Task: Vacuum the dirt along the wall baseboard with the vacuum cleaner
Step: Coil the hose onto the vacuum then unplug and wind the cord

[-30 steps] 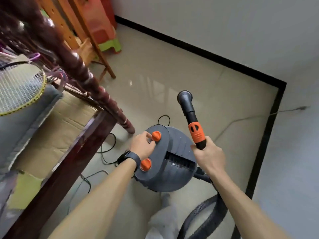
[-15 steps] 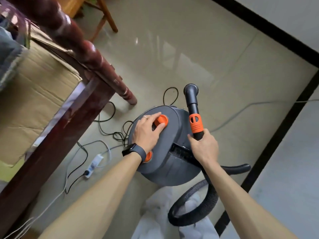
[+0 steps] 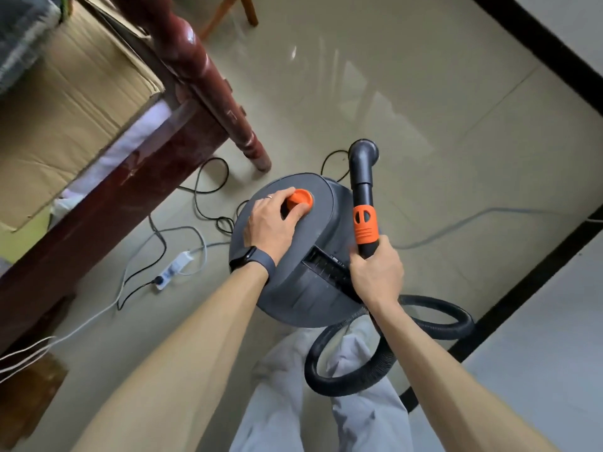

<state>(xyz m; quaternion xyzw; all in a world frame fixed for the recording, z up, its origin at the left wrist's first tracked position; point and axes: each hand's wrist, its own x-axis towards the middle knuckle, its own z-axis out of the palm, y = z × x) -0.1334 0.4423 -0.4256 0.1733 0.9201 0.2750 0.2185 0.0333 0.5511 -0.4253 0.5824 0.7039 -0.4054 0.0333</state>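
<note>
**Hands on vacuum knob and wand, nozzle not at baseboard yet**

Left hand [image 3: 270,223] grasps the orange knob [image 3: 300,199] on top of the grey vacuum cleaner [image 3: 303,288], centre of frame, thumb and fingers curled round it. Right hand [image 3: 375,272] is clenched round the black wand [image 3: 362,177] just below its orange collar. The nozzle end points up-frame, off the floor. Black baseboard [image 3: 538,272] runs diagonally down the right side, well apart from the nozzle. No dirt is visible on it at this resolution.

Risks, as judged:
- The hose [image 3: 440,321] loops round the person's legs at lower centre, so stepping toward the wall could snag it and tug the canister over.
- The cables [image 3: 202,190] and white power strip [image 3: 173,267] lie left of the canister. Rolling or dragging the body that way could catch them or pull a plug.
- The dark wooden post [image 3: 208,76] stands near the canister and could get bumped.

Containers: the vacuum canister is closed, contents hidden. The cardboard [image 3: 65,93] at upper left looks flattened or shut, and I can't tell if anything is inside.
</note>
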